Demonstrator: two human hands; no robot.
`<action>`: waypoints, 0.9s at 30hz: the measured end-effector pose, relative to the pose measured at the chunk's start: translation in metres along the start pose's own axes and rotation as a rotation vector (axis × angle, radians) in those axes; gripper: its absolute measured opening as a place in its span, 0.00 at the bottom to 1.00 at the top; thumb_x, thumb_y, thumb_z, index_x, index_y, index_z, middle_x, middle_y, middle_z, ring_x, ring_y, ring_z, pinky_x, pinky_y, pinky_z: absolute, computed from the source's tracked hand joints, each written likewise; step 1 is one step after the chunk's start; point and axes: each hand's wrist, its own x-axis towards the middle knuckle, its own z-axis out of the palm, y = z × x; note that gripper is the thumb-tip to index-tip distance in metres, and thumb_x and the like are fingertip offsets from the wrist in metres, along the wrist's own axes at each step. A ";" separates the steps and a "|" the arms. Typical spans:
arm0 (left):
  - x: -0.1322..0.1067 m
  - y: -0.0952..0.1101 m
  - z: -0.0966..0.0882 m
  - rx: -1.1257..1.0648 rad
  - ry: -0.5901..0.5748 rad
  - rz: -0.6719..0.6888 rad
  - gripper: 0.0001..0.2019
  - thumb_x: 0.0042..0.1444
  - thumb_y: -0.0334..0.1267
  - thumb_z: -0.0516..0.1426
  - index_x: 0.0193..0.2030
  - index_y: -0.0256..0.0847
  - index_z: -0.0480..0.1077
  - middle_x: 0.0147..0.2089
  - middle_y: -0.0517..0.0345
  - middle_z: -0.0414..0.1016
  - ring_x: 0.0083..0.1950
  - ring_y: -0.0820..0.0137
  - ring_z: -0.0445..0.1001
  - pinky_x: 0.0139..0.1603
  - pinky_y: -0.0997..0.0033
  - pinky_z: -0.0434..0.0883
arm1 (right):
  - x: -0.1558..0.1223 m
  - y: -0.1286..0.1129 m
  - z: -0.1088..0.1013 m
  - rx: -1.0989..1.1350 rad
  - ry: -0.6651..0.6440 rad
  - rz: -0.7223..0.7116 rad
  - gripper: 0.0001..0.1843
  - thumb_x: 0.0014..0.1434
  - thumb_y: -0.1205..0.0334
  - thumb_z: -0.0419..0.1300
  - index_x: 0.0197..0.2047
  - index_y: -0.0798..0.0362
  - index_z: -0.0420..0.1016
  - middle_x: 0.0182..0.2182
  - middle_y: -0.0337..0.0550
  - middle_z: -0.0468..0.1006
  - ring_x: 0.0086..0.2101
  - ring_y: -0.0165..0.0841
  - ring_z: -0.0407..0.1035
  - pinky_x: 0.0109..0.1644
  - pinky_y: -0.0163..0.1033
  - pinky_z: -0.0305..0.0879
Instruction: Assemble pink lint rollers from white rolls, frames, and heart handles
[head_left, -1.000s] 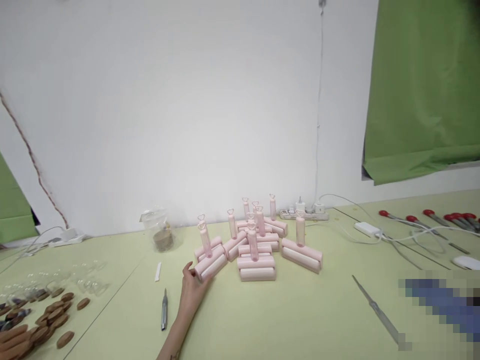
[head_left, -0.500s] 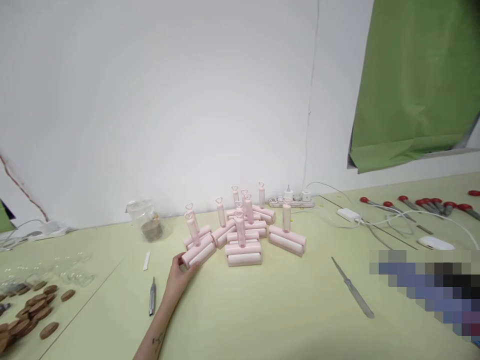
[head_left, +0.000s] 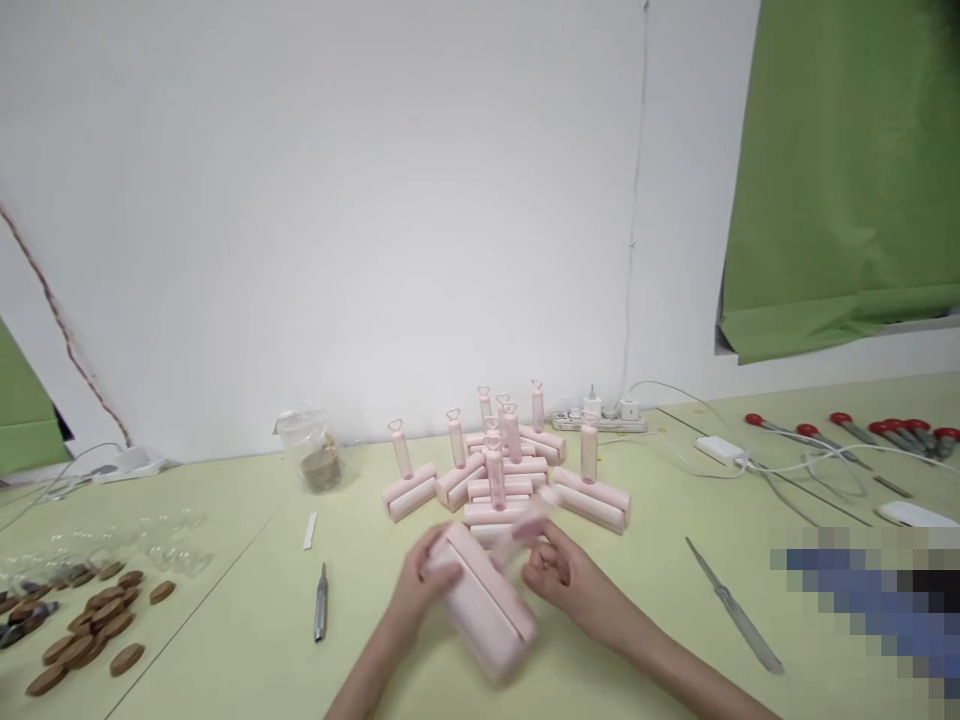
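A pink lint roller (head_left: 484, 605), a wide body with a handle, is tilted in the air above the near part of the table. My left hand (head_left: 416, 590) grips one end of its body, thumb on top. At its handle, my right hand (head_left: 574, 585) has its fingers curled closed; motion blurs the handle there. Several more pink rollers stand behind, handles upright with heart-shaped loops, among them one at the left (head_left: 410, 490) and one at the right (head_left: 592, 495). Part of the front middle roller (head_left: 495, 515) is hidden by the held one.
Left lie a grey pen-like tool (head_left: 321, 605), a white strip (head_left: 310, 531), a clear bag (head_left: 319, 465) and brown wooden discs (head_left: 97, 620) near clear glass pieces. Right are a knife-like tool (head_left: 735, 605), a power strip (head_left: 600, 422), white cables and red-ended tools (head_left: 806, 431).
My left hand has lifted the front-left roller off the table and brought it nearer and to the right. My right hand has come into view at its handle.
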 end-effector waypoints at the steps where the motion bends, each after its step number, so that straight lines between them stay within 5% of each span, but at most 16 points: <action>1: -0.002 -0.003 0.010 -0.005 -0.098 0.026 0.31 0.34 0.53 0.61 0.44 0.36 0.65 0.39 0.51 0.71 0.40 0.59 0.69 0.39 0.66 0.67 | 0.001 0.004 0.000 0.014 0.064 0.024 0.23 0.50 0.43 0.54 0.40 0.53 0.61 0.20 0.32 0.63 0.20 0.26 0.60 0.23 0.31 0.57; 5: -0.004 -0.020 0.026 -0.065 -0.288 0.063 0.27 0.40 0.47 0.61 0.47 0.40 0.59 0.42 0.52 0.69 0.44 0.61 0.68 0.43 0.66 0.65 | 0.004 -0.006 -0.016 0.094 0.447 0.040 0.19 0.46 0.46 0.58 0.30 0.54 0.64 0.17 0.33 0.63 0.18 0.25 0.57 0.18 0.30 0.52; 8: -0.002 -0.030 0.016 0.057 -0.243 0.008 0.21 0.45 0.41 0.58 0.46 0.41 0.58 0.45 0.50 0.68 0.48 0.62 0.66 0.49 0.64 0.61 | 0.001 -0.022 -0.038 0.218 0.681 -0.041 0.16 0.47 0.49 0.58 0.31 0.53 0.64 0.12 0.28 0.55 0.14 0.23 0.49 0.15 0.28 0.45; 10: -0.001 -0.032 0.007 0.182 -0.155 -0.006 0.25 0.43 0.37 0.59 0.49 0.42 0.58 0.49 0.49 0.65 0.53 0.60 0.62 0.53 0.62 0.57 | -0.003 -0.027 -0.047 0.284 0.697 -0.104 0.14 0.51 0.50 0.55 0.34 0.52 0.64 0.10 0.26 0.52 0.13 0.23 0.46 0.14 0.27 0.44; 13: -0.002 -0.024 0.000 0.299 0.082 0.098 0.30 0.40 0.37 0.60 0.52 0.42 0.57 0.54 0.49 0.60 0.56 0.57 0.57 0.55 0.60 0.55 | -0.008 -0.022 -0.043 0.345 0.552 -0.144 0.14 0.51 0.50 0.55 0.34 0.51 0.63 0.12 0.29 0.60 0.14 0.25 0.53 0.15 0.29 0.51; 16: -0.008 -0.012 0.003 0.255 0.193 0.207 0.15 0.47 0.47 0.56 0.39 0.41 0.67 0.39 0.52 0.69 0.44 0.60 0.66 0.47 0.63 0.61 | -0.011 -0.011 -0.026 0.375 0.316 -0.154 0.16 0.49 0.48 0.57 0.34 0.51 0.62 0.16 0.34 0.68 0.17 0.30 0.62 0.20 0.35 0.61; 19: -0.016 -0.010 0.016 -0.077 -0.040 0.022 0.25 0.49 0.59 0.48 0.28 0.37 0.70 0.25 0.53 0.70 0.31 0.63 0.68 0.34 0.66 0.65 | -0.011 0.000 -0.010 0.391 0.084 -0.181 0.18 0.49 0.47 0.57 0.36 0.51 0.62 0.21 0.39 0.72 0.22 0.34 0.68 0.28 0.41 0.65; 23: -0.025 -0.015 0.033 -0.624 -0.412 -0.350 0.34 0.46 0.64 0.46 0.37 0.31 0.70 0.36 0.43 0.74 0.32 0.61 0.73 0.22 0.73 0.65 | -0.014 -0.001 -0.002 0.293 -0.117 -0.141 0.14 0.53 0.52 0.55 0.39 0.49 0.60 0.28 0.38 0.71 0.29 0.33 0.68 0.35 0.40 0.63; 27: -0.031 -0.013 0.037 -0.666 -0.358 -0.446 0.19 0.47 0.44 0.57 0.44 0.34 0.65 0.43 0.45 0.72 0.33 0.61 0.75 0.24 0.73 0.68 | -0.018 -0.016 -0.009 0.125 -0.282 -0.117 0.19 0.54 0.57 0.55 0.48 0.47 0.56 0.34 0.39 0.68 0.35 0.33 0.67 0.39 0.39 0.63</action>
